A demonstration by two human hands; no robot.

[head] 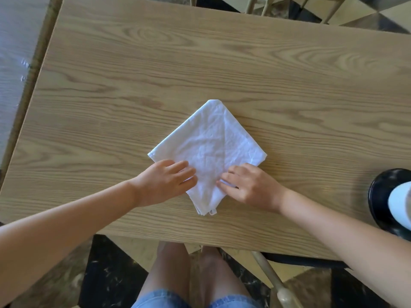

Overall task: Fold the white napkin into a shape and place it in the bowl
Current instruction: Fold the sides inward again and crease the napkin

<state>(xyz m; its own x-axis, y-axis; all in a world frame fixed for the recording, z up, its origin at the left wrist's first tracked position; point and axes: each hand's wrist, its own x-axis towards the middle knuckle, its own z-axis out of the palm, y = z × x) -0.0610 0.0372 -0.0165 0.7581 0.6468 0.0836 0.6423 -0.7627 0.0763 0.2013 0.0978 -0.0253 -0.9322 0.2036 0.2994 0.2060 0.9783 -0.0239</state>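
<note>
The white napkin (pixel 209 147) lies flat on the wooden table (pixel 155 74), folded into a diamond with one corner pointing toward me. My left hand (pixel 164 181) rests palm down on its lower left edge, fingers together. My right hand (pixel 249 185) presses on the lower right edge, fingertips on the cloth. Neither hand lifts the cloth. A black bowl (pixel 378 196) sits at the table's right edge, partly cut off by the frame, with something white (pixel 400 203) over it.
The table's near edge runs just below the napkin, with my knees under it. A chair frame (pixel 273 278) stands at the lower right. More chair legs show past the far edge. A pale surface (pixel 13 63) lies to the left.
</note>
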